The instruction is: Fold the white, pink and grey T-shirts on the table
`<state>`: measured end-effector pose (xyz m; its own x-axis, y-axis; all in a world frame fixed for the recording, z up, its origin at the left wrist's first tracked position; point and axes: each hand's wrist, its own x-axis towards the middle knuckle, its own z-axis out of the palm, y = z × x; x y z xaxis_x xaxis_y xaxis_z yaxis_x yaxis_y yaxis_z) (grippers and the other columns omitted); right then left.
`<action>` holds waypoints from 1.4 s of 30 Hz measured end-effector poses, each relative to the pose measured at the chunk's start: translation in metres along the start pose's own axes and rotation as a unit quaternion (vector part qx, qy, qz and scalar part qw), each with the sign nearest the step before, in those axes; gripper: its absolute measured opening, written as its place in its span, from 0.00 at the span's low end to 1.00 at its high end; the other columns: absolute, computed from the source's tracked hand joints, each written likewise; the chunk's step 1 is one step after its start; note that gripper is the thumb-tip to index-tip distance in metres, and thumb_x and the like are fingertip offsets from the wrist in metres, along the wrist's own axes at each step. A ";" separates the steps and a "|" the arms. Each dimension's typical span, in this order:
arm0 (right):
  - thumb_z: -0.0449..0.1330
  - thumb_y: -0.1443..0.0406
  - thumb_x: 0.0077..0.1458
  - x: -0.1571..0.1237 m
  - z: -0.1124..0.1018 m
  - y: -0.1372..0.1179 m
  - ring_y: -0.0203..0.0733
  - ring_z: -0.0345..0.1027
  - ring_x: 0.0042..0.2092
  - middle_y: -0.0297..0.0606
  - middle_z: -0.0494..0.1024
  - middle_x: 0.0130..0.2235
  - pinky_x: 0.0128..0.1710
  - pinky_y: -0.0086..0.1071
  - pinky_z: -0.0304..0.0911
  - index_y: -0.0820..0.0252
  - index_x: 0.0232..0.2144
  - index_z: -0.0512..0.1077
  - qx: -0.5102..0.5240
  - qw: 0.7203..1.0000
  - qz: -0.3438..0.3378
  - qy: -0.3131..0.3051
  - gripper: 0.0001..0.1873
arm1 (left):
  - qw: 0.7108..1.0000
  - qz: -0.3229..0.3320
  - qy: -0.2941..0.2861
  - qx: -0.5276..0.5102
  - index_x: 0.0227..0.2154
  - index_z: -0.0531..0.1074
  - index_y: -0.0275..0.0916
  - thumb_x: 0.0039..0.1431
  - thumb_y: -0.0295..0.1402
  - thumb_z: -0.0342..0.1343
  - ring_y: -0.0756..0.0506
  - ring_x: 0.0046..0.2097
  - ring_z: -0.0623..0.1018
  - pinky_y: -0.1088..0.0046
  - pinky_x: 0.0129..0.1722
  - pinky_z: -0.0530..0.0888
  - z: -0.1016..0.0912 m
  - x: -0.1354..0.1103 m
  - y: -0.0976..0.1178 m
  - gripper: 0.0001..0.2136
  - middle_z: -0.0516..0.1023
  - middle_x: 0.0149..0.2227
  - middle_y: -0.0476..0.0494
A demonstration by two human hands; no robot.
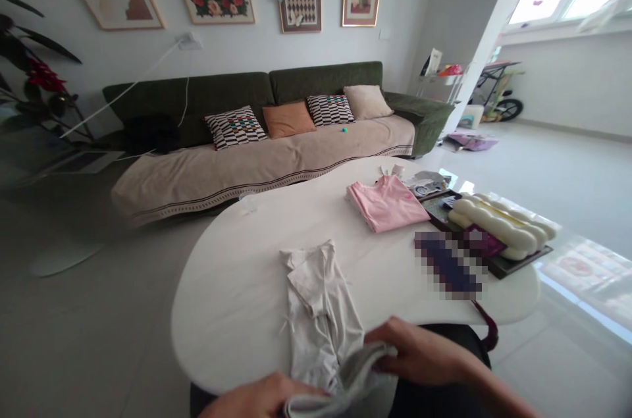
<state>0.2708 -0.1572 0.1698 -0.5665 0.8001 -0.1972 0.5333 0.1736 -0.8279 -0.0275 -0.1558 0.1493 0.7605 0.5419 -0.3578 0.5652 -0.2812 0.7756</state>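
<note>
One pale grey, soft cloth garment (311, 326), laid lengthwise on a white, curve-edged tabletop (222, 299); long axis running straight ahead of my hands, slightly leftward at its far end. Near end: gathered at the table's edge, left hand (257, 397) gripping its left side, right hand (415, 352) pinching its right. I rate neither hand nearer. Beyond, ahead and right, apart: one folded pink cloth shirt (388, 203).

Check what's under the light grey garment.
The light grey garment's far part lies on the white table; the left hand and right hand hold its near end. Anything directly beneath is covered from view.
</note>
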 end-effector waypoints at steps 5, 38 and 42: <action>0.53 0.53 0.51 0.117 -0.031 0.032 0.35 0.66 0.30 0.35 0.74 0.31 0.28 0.27 0.59 0.62 0.36 0.70 0.125 0.975 0.086 0.164 0.19 | 0.921 -0.072 0.216 -0.315 0.32 0.72 0.34 0.48 0.47 0.54 0.46 0.35 0.74 0.72 0.35 0.70 -0.075 0.070 -0.027 0.18 0.76 0.30 0.44; 0.41 0.54 0.59 0.187 0.038 0.079 0.44 0.29 0.64 0.38 0.44 0.63 0.56 0.50 0.40 0.55 0.60 0.48 -0.295 0.923 0.145 0.198 0.29 | 0.858 -0.087 0.416 0.288 0.58 0.56 0.43 0.54 0.47 0.48 0.32 0.61 0.47 0.52 0.56 0.52 -0.021 0.157 -0.093 0.29 0.49 0.62 0.40; 0.43 0.54 0.58 0.181 0.027 0.068 0.44 0.32 0.63 0.39 0.44 0.63 0.55 0.50 0.44 0.53 0.60 0.47 -0.293 0.932 0.133 0.165 0.29 | 0.880 -0.130 0.355 0.288 0.57 0.57 0.45 0.53 0.50 0.48 0.32 0.59 0.54 0.48 0.54 0.53 -0.042 0.146 -0.076 0.29 0.56 0.59 0.37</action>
<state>0.1875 -0.0159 0.0642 -0.1916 0.9761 -0.1024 0.9338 0.1492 -0.3251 0.0273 -0.0219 0.0600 0.3062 0.9478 0.0894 0.9139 -0.3189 0.2511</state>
